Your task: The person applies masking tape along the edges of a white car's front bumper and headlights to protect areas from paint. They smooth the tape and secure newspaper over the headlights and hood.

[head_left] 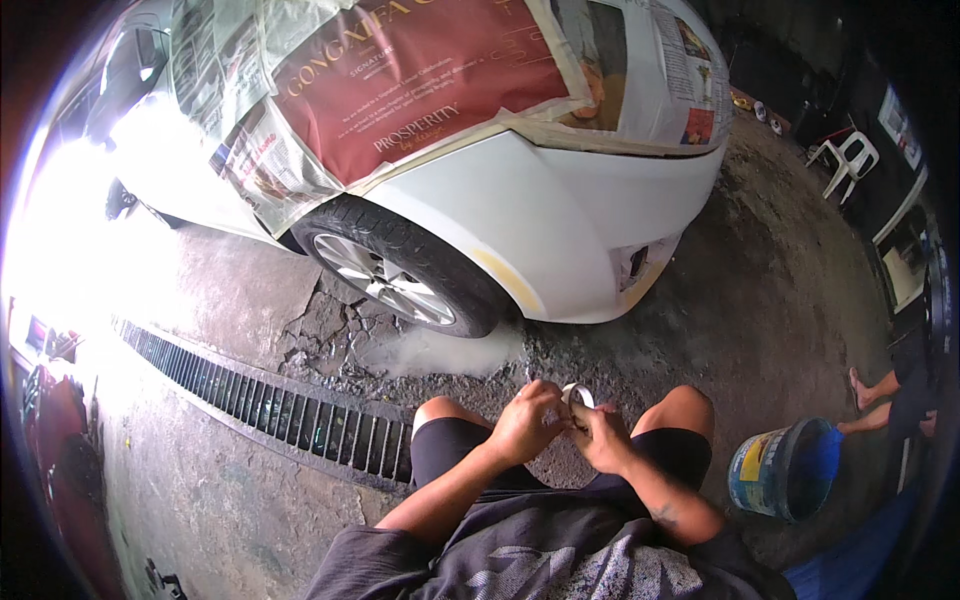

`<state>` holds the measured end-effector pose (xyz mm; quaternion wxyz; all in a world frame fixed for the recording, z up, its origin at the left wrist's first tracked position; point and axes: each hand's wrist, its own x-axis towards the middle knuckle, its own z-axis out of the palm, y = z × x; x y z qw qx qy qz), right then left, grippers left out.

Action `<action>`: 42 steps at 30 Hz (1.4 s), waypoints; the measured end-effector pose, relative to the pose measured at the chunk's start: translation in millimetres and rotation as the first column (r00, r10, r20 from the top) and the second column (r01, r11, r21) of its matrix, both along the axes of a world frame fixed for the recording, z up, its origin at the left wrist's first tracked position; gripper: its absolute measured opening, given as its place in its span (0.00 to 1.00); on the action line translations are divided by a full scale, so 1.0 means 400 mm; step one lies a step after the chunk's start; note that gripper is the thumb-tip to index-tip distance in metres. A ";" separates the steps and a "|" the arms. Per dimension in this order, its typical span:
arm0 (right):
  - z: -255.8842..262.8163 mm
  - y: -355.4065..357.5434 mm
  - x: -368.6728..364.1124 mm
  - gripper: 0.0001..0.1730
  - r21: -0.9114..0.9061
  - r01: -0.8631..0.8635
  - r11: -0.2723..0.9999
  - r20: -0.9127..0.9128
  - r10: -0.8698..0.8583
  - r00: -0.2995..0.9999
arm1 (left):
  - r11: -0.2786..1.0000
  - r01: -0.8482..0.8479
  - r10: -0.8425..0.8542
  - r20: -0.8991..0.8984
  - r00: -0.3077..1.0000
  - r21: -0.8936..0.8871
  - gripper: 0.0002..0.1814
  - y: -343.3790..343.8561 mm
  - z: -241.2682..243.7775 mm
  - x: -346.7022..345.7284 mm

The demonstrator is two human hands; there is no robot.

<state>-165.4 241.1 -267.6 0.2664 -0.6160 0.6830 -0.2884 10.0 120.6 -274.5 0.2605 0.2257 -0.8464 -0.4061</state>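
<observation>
My right hand (604, 441) grips a roll of masking tape (580, 394) above my lap. Right beside it, my left hand (528, 421) has its fingers curled together close to the roll. What lies between those fingers is too small to make out. Before me stands a white car whose bumper (517, 202) is bare, with a yellowish filler patch (507, 279) near the wheel arch. Printed masking paper (420, 82) covers the body above it, held along its edge by masking tape. The car's wheel (390, 277) rests on wet, cracked concrete.
A floor drain grate (285, 409) runs to my left. On the right, another person's hand (847, 427) is at a bucket (780, 469) with blue inside. A white plastic chair (847, 161) stands farther back. Red car parts or bodywork (64, 427) show at far left.
</observation>
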 end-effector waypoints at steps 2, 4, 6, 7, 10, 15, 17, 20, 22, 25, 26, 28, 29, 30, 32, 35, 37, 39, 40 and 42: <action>-0.013 0.000 0.014 0.18 0.032 -0.053 0.998 -0.027 0.054 0.998 | 0.993 -0.032 0.034 -0.018 0.999 0.110 0.25 0.012 -0.037 0.027; -0.008 -0.008 0.021 0.17 0.141 -0.080 0.987 -0.046 0.087 0.995 | 0.989 -0.062 0.065 -0.015 0.998 0.132 0.23 0.016 -0.025 0.039; -0.015 -0.015 0.031 0.16 0.026 -0.117 0.993 -0.055 0.119 0.991 | 0.982 -0.100 0.102 -0.001 0.995 0.158 0.20 0.014 -0.030 0.053; -0.016 -0.017 0.037 0.16 -0.030 -0.137 0.990 -0.062 0.135 0.989 | 0.977 -0.124 0.124 0.010 0.992 0.173 0.19 0.011 -0.043 0.064; -0.016 -0.011 0.060 0.14 -0.010 -0.172 0.985 -0.080 0.171 0.982 | 0.986 -0.120 0.116 0.041 0.992 0.117 0.13 0.006 -0.067 0.090; -0.032 0.008 0.070 0.13 0.153 -0.166 0.974 0.056 0.159 0.986 | 0.991 -0.107 0.117 0.147 0.982 -0.076 0.10 0.041 -0.074 0.101; -0.051 0.025 0.076 0.13 0.192 -0.126 0.973 0.107 0.107 0.988 | 0.978 -0.088 0.127 0.204 0.971 -0.190 0.09 0.061 -0.084 0.096; -0.089 0.053 0.081 0.11 0.194 0.014 0.981 0.135 -0.040 0.990 | 0.985 -0.174 0.174 0.102 0.979 -0.005 0.11 0.085 -0.101 0.088; -0.037 0.036 0.053 0.11 0.229 0.039 0.973 0.063 -0.054 0.997 | 0.966 -0.140 0.127 0.073 0.989 0.219 0.10 0.069 -0.124 0.097; 0.032 0.042 0.045 0.11 0.071 0.057 0.996 -0.020 -0.056 0.998 | 0.526 0.177 -0.036 -0.186 0.982 0.832 0.11 0.019 -0.127 0.100; 0.077 0.035 0.048 0.12 0.028 0.053 0.998 -0.003 -0.053 0.999 | 0.625 0.163 -0.028 -0.187 0.982 0.764 0.10 0.000 -0.126 0.104; 0.183 0.037 0.056 0.14 -0.021 0.055 0.998 0.106 -0.052 0.993 | 0.566 0.225 -0.001 -0.272 0.962 0.793 0.09 -0.034 -0.098 0.094; 0.213 0.035 0.066 0.17 -0.071 0.121 0.990 0.152 -0.109 0.982 | 0.401 0.301 0.033 -0.342 0.939 0.865 0.10 -0.048 -0.065 0.087; 0.234 0.027 0.079 0.20 -0.121 0.188 0.975 0.203 -0.161 0.966 | 0.413 0.304 0.086 -0.370 0.925 0.858 0.09 -0.053 -0.031 0.077; 0.237 -0.011 0.035 0.27 -0.085 0.228 0.970 0.012 -0.227 0.974 | 0.621 0.126 0.085 -0.227 0.970 0.773 0.09 -0.087 -0.003 0.064; 0.249 -0.023 -0.046 0.28 -0.119 0.194 0.974 -0.259 -0.219 0.941 | 0.770 -0.008 0.100 -0.108 0.989 0.638 0.11 -0.105 0.050 0.028; 0.286 -0.026 -0.043 0.27 -0.225 0.170 0.960 -0.290 -0.232 0.929 | 0.711 0.052 0.099 -0.173 0.980 0.702 0.12 -0.108 0.068 0.024; 0.305 -0.035 -0.058 0.24 -0.217 0.172 0.961 -0.324 -0.237 0.916 | 0.709 0.053 0.085 -0.159 0.984 0.704 0.11 -0.105 0.083 0.023; 0.304 -0.035 -0.067 0.23 -0.235 0.172 0.957 -0.328 -0.245 0.913 | 0.731 0.066 0.081 -0.181 0.980 0.679 0.11 -0.102 0.072 0.014; 0.291 -0.028 -0.078 0.22 -0.281 0.173 0.944 -0.320 -0.262 0.911 | 0.757 0.053 0.072 -0.164 0.984 0.651 0.11 -0.095 0.076 0.007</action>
